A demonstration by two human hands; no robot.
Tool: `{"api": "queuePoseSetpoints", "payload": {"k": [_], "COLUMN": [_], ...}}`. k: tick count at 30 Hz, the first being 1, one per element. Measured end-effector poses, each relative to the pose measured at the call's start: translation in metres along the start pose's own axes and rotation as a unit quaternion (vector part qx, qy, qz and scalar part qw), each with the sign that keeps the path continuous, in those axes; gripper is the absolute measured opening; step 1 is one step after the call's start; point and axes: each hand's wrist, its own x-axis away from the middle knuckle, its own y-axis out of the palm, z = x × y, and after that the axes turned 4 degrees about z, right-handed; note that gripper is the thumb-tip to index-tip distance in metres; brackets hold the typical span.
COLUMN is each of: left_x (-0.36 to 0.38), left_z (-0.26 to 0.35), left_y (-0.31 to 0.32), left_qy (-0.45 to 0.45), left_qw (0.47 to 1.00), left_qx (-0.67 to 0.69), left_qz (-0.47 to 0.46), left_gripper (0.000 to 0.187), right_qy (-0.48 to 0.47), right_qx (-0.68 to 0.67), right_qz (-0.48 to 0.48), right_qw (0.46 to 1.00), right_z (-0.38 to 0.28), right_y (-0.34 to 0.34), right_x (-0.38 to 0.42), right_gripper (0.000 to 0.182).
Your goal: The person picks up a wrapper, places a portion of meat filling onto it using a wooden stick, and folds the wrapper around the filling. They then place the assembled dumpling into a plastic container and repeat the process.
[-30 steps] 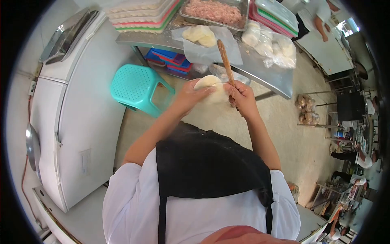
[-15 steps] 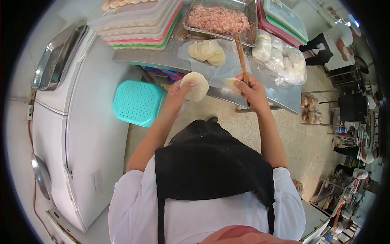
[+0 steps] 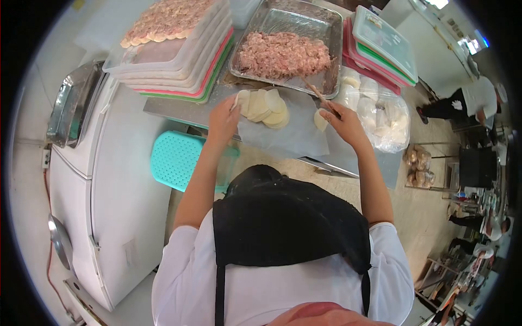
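Over the left end of the paper sheet (image 3: pixel 283 142), my left hand (image 3: pixel 222 122) pinches a thin dough wrapper (image 3: pixel 236 101), seen nearly edge-on. A pile of round pale wrappers (image 3: pixel 260 107) lies beside it on the paper. My right hand (image 3: pixel 347 126) is closed around a slim wooden stick (image 3: pixel 314 89), its far end reaching the tray by the ground meat (image 3: pixel 285 56). Another wrapper (image 3: pixel 319 120) is held at the fingers of that same hand. The meat sits in a metal tray (image 3: pixel 335 54) behind the paper.
Stacked lidded boxes (image 3: pixel 174 81) stand at the left of the metal table, with coloured lids (image 3: pixel 383 41) at the right. Bagged dough balls (image 3: pixel 380 117) lie near my right hand. A turquoise basket (image 3: pixel 176 160) is below; a white freezer (image 3: pixel 128 179) borders the left. People work at far right.
My left hand has moved up and left with its wrapper, now beside the pile. The stick has tilted left in my right hand, and the view has shifted toward the table.
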Motion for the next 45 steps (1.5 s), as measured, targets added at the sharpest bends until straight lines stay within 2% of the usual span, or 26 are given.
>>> {"api": "queuePoseSetpoints", "payload": {"k": [2, 5, 7, 10, 11, 14, 17, 20, 23, 26, 29, 32, 35, 38, 41, 44, 45], "left_x": [-0.018, -0.018, -0.025, -0.035, -0.037, -0.034, -0.036, -0.035, -0.042, -0.058, -0.064, -0.073, -0.059, -0.062, -0.055, -0.052, -0.051], "left_z": [0.002, -0.024, -0.018, -0.024, -0.029, -0.034, -0.014, -0.024, -0.039, -0.039, -0.046, -0.040, -0.057, -0.047, -0.061, -0.071, -0.068], "left_y": [0.014, 0.041, 0.032, 0.030, 0.031, 0.028, 0.017, 0.022, 0.023, 0.016, 0.015, 0.016, 0.049, 0.043, 0.038, 0.031, 0.030], "left_qy": [-0.039, 0.096, 0.058, 0.023, 0.014, -0.010, 0.078, 0.194, 0.168, 0.040, -0.027, -0.020, 0.189, 0.111, 0.117, 0.081, 0.098], "left_qw": [0.993, 0.984, 0.983, 0.977, 0.975, 0.993, 0.994, 0.959, 0.962, 0.957, 0.961, 0.969, 0.967, 0.961, 0.963, 0.968, 0.972], "left_qx": [-0.028, -0.129, -0.105, -0.110, -0.118, 0.020, -0.027, -0.002, 0.043, 0.124, 0.183, 0.190, 0.097, 0.120, 0.131, 0.124, 0.121], "left_qz": [-0.111, -0.076, -0.137, -0.180, -0.186, -0.120, -0.070, -0.208, -0.210, -0.261, -0.203, -0.154, -0.139, -0.223, -0.205, -0.201, -0.175], "left_gripper": [0.043, 0.042, 0.040, 0.038, 0.037, 0.032, 0.030, 0.035, 0.031, 0.027, 0.025, 0.027, 0.032, 0.032, 0.029, 0.027, 0.026], "right_qy": [-0.023, -0.166, -0.170, -0.191, -0.167, -0.107, -0.097, -0.107, -0.011, -0.025, -0.008, -0.021, -0.010, 0.010, -0.091, -0.096, -0.141], "right_qx": [0.004, -0.015, 0.012, 0.028, -0.020, -0.133, -0.059, -0.041, -0.063, -0.096, -0.193, -0.157, -0.030, 0.010, 0.110, 0.275, 0.294], "right_qz": [-0.050, -0.096, -0.119, -0.050, -0.028, -0.043, -0.063, -0.024, -0.003, 0.006, -0.019, -0.026, 0.003, -0.013, -0.007, -0.084, -0.059], "right_qw": [0.998, 0.981, 0.978, 0.980, 0.985, 0.984, 0.992, 0.993, 0.998, 0.995, 0.981, 0.987, 0.999, 1.000, 0.990, 0.953, 0.943], "right_z": [-0.009, -0.017, -0.035, -0.021, -0.018, -0.006, -0.021, -0.022, -0.039, -0.062, -0.085, -0.057, -0.041, -0.055, -0.047, -0.058, -0.053], "right_y": [0.001, 0.046, 0.076, 0.127, 0.130, 0.117, 0.083, 0.069, 0.057, 0.049, 0.053, 0.081, 0.087, 0.062, 0.038, 0.021, 0.027], "right_x": [-0.018, -0.050, -0.065, -0.076, -0.077, -0.081, -0.068, -0.056, -0.053, -0.050, -0.050, -0.059, -0.056, -0.063, -0.091, -0.133, -0.147], "right_gripper": [0.042, 0.042, 0.038, 0.037, 0.032, 0.026, 0.020, 0.018, 0.017, 0.018, 0.020, 0.023, 0.025, 0.027, 0.025, 0.019, 0.018]}}
